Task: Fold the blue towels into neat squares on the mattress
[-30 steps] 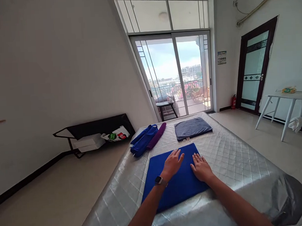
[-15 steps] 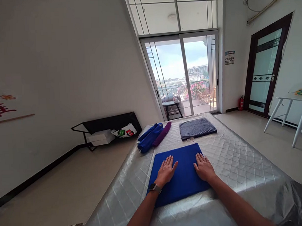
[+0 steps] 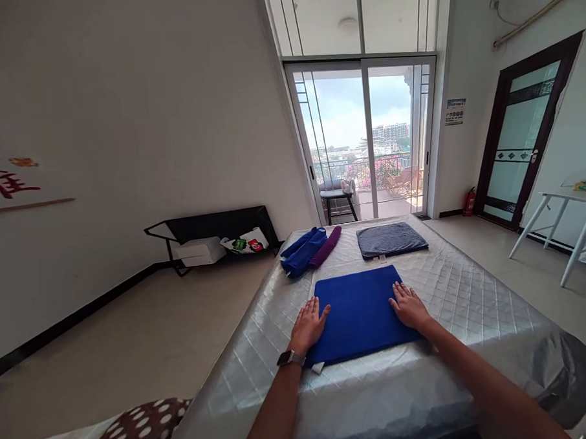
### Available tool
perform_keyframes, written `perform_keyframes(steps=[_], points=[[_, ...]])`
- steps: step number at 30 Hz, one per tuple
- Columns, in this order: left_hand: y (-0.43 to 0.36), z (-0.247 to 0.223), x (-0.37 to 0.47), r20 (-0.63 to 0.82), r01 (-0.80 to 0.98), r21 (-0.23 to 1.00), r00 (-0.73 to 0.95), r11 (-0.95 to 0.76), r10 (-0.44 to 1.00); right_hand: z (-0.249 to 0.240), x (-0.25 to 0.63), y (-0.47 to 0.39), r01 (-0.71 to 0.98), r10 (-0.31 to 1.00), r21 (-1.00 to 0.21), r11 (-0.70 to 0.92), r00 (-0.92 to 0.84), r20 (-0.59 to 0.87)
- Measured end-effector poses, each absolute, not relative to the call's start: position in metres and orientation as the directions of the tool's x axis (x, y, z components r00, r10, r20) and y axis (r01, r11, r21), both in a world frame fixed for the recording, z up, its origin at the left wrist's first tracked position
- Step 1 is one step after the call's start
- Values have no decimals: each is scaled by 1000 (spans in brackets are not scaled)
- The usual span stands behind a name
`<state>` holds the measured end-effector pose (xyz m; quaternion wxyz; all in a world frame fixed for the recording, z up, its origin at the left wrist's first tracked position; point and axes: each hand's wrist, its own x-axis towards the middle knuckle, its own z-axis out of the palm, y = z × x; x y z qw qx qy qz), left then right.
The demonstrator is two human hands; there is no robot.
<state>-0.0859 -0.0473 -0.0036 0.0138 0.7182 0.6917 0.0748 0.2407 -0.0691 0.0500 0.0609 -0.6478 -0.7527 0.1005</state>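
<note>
A flat blue folded cloth (image 3: 358, 314) lies on the silvery quilted mattress (image 3: 471, 302), with a small white tag at its near left corner. My left hand (image 3: 309, 323) rests on the left edge of the cloth, fingers extended, a watch on the wrist. On the cloth's right edge lies my right hand (image 3: 409, 306), flat with its fingers stretched out. Neither hand grips anything. Beyond the cloth, a grey folded towel (image 3: 391, 240) lies flat. To its left are a bundled blue cloth (image 3: 301, 253) and a purple roll (image 3: 327, 247), side by side.
A black rack (image 3: 215, 224) with a white box (image 3: 200, 251) and a printed bag (image 3: 248, 242) stands by the left wall. A brown dotted cloth (image 3: 144, 430) shows at the bottom left. A white table (image 3: 571, 197) stands at the right.
Both hands have moved outward to the side edges of the blue cloth. The view has shifted, and the cloth's white tag now shows at the near left corner.
</note>
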Motion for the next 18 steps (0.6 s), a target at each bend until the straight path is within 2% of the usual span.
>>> perform_keyframes(steps=[9,18], points=[[-39,-22,-98,145,985,155,56,-79,988,41,249,-113,956,980,-231,180,-195,-41],[-41,-21,-103,48,995,66,75,-78,996,39,245,-115,946,985,-287,150,-168,-39]])
